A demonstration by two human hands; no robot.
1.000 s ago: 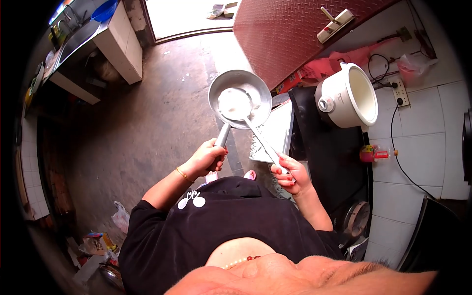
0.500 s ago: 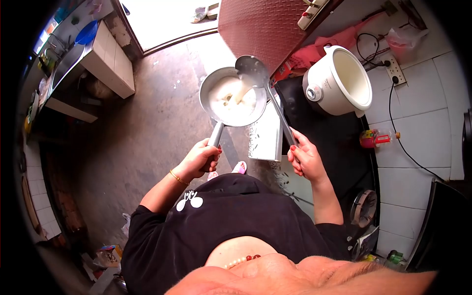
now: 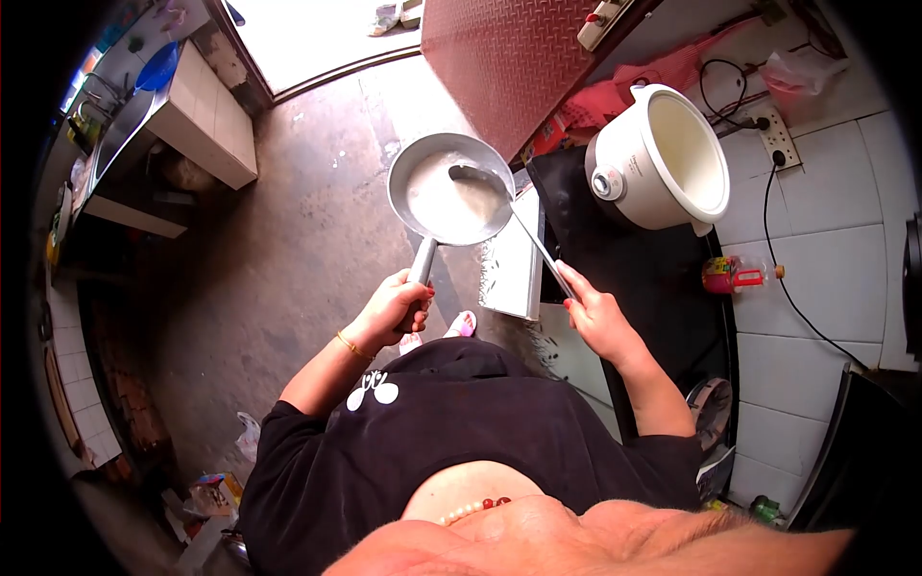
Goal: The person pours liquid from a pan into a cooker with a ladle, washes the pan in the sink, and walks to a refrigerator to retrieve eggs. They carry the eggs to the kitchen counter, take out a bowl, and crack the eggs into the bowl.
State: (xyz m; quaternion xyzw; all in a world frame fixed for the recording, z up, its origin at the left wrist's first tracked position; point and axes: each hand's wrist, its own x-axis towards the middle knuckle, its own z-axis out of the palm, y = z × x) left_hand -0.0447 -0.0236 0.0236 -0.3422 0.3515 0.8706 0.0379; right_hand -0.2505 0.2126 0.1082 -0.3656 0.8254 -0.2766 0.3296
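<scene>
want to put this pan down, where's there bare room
The black counter looks bare between the cooker, bottle and your right hand; the floor is mostly open left of the pan. Beyond the cooker it's crowded with pink cloth and a plastic bag.

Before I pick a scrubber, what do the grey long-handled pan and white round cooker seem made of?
Grey long-handled pan: satin metal, perhaps aluminium, by its silvery sheen. White round cooker: smooth plastic or painted metal, by its even, soft gloss.

Fisheye-warped edges fall black; glaring daylight floods the doorway.
</scene>
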